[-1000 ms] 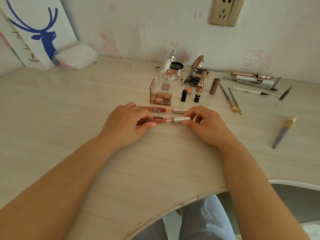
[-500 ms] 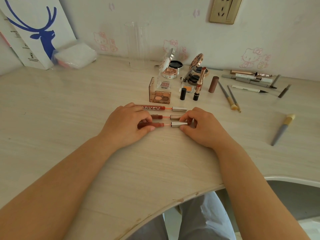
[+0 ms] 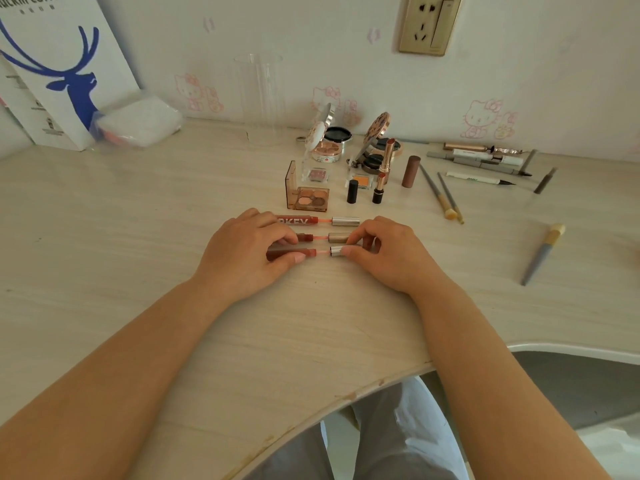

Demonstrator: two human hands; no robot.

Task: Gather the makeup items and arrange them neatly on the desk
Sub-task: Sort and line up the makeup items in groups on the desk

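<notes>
Hands meet over three lip gloss tubes lying side by side on the worktop (image 3: 145, 306), in the one head view. The left hand (image 3: 242, 258) pinches the dark body of the nearest tube (image 3: 294, 252) between thumb and fingers; the right hand (image 3: 384, 254) pinches that tube's silver cap end. The middle tube (image 3: 320, 237) lies just beyond, and the far tube (image 3: 317, 220) with white lettering sits beyond that, all roughly parallel.

The risk here, as I judge it, is a nudge: the tubes are round and lie close together, so a slipped finger or a knuckle brushing the middle one could roll it out of line. Pulling the two ends apart could also loosen the cap.

Just behind the row stand an open eyeshadow palette (image 3: 308, 197), a small black lipstick (image 3: 352, 191) and a taller gold lipstick (image 3: 386, 157), upright and easy to topple on a forward reach. Loose brushes (image 3: 440, 194), pens (image 3: 481, 157) and a grey brush (image 3: 542, 252) lie scattered to the right, not yet arranged. A clear cup (image 3: 259, 98) and a paper bag (image 3: 65, 74) stand by the wall.
</notes>
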